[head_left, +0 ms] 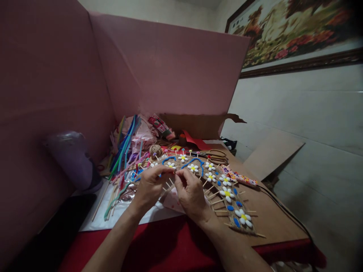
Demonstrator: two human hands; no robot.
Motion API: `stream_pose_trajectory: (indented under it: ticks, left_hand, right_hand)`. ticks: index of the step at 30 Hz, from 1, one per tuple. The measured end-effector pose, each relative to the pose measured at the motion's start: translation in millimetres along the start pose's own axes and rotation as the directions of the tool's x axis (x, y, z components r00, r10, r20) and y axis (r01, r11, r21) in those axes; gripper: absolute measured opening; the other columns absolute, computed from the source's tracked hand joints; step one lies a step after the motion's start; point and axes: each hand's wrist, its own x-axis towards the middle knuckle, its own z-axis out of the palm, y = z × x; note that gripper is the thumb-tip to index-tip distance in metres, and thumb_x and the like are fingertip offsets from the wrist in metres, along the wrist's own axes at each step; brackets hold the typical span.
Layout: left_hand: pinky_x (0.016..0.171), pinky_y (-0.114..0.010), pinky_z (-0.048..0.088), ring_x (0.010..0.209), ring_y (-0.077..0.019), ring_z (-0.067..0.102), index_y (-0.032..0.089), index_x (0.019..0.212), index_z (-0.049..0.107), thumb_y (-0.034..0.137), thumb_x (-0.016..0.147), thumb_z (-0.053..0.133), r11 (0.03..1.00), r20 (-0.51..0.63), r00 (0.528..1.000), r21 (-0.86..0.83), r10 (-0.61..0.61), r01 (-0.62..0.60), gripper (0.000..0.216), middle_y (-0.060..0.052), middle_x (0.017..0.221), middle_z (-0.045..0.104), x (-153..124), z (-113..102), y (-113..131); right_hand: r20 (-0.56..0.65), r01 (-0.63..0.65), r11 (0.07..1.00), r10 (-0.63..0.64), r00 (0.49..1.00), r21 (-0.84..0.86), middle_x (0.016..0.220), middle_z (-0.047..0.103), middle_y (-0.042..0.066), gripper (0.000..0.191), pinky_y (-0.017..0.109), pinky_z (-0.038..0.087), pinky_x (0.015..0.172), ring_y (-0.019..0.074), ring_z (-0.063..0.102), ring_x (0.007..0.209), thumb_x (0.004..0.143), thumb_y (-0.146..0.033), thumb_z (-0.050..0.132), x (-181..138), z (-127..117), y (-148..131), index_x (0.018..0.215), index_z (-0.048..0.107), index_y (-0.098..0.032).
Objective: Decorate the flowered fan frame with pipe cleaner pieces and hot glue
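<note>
My left hand (151, 185) and my right hand (191, 192) meet with their fingertips pinched together. A tiny reddish bit seems to show between them, too small to name. Just beyond and below the hands lies a curved, twine-wrapped arch (204, 158). Wooden sticks poke out along both its edges, some tipped with coloured balls. White flowers with yellow centres (227, 193), blue ovals (230, 208) and a wavy blue strip (202, 166) decorate it. My hands and forearms hide part of the arch's left side.
Pipe cleaners (124, 147) and loose sticks lie at the left, near a ball of twine (155, 151). Scissors (217, 155) rest behind the arch. A floral-patterned tool (239, 177) with a black cord is on the cardboard (278, 215). Pink panels (170, 68) stand behind and left.
</note>
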Motion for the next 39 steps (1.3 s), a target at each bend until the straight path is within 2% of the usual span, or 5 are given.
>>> stream_pose_trajectory:
  ticks: [9, 15, 23, 32, 39]
  left_hand:
    - [0.071, -0.029, 0.043, 0.075, -0.0185, 0.059, 0.019, 0.075, 0.065, 0.016, 0.080, 0.050, 0.861, 0.118, 0.970, 0.448, 0.210, -0.241, 0.016, -0.006, 0.077, 0.066, -3, -3, 2]
    - [0.056, -0.023, 0.040, 0.060, -0.0130, 0.054, 0.017, 0.072, 0.063, 0.022, 0.077, 0.055, 0.995, 0.025, 0.998, 0.080, -0.059, 0.057, 0.011, -0.001, 0.065, 0.061, -4, 2, 1]
    - [0.045, -0.020, 0.034, 0.043, -0.0083, 0.042, 0.017, 0.062, 0.056, 0.028, 0.072, 0.059, 0.950, -0.063, 0.961, -0.180, -0.269, 0.254, 0.015, 0.005, 0.049, 0.049, -3, 9, 4]
    - [0.059, -0.027, 0.035, 0.063, -0.0171, 0.054, 0.018, 0.064, 0.058, 0.012, 0.072, 0.051, 0.858, -0.106, 0.993, 0.513, 0.044, 0.017, 0.013, -0.003, 0.063, 0.060, -10, 10, -1]
    - [0.043, -0.022, 0.039, 0.045, -0.0105, 0.049, 0.015, 0.072, 0.061, 0.028, 0.069, 0.060, 0.934, 0.059, 0.956, -0.200, -0.289, 0.295, 0.013, 0.002, 0.058, 0.057, -1, 6, -2]
  right_hand:
    - [-0.008, 0.046, 0.994, -0.047, 0.999, -0.096, 0.080, 0.059, 0.004, 0.013, 0.027, 0.040, 0.067, 0.0165, 0.054, 0.076, 0.089, -0.018, 0.044, -1, -1, 2, 0.080, 0.054, -0.018]
    - [-0.018, 0.070, 0.995, -0.071, 0.997, -0.067, 0.081, 0.059, 0.004, 0.012, 0.027, 0.041, 0.067, 0.0168, 0.054, 0.077, 0.089, -0.018, 0.044, -1, -2, 1, 0.083, 0.054, -0.019]
    - [0.042, 0.098, 0.995, -0.097, 0.994, -0.021, 0.074, 0.059, 0.003, 0.014, 0.024, 0.040, 0.061, 0.0147, 0.055, 0.067, 0.087, -0.017, 0.043, -3, 2, -2, 0.080, 0.054, -0.019]
    - [0.140, 0.179, 0.979, -0.165, 0.976, -0.094, 0.066, 0.058, 0.002, 0.016, 0.025, 0.037, 0.060, 0.0147, 0.055, 0.061, 0.086, -0.015, 0.041, -6, 5, 3, 0.076, 0.053, -0.018]
    - [0.135, 0.009, 0.998, -0.017, 0.991, 0.061, 0.073, 0.058, 0.001, 0.015, 0.022, 0.037, 0.059, 0.0130, 0.055, 0.065, 0.091, -0.022, 0.040, -8, 4, -1, 0.081, 0.051, -0.018]
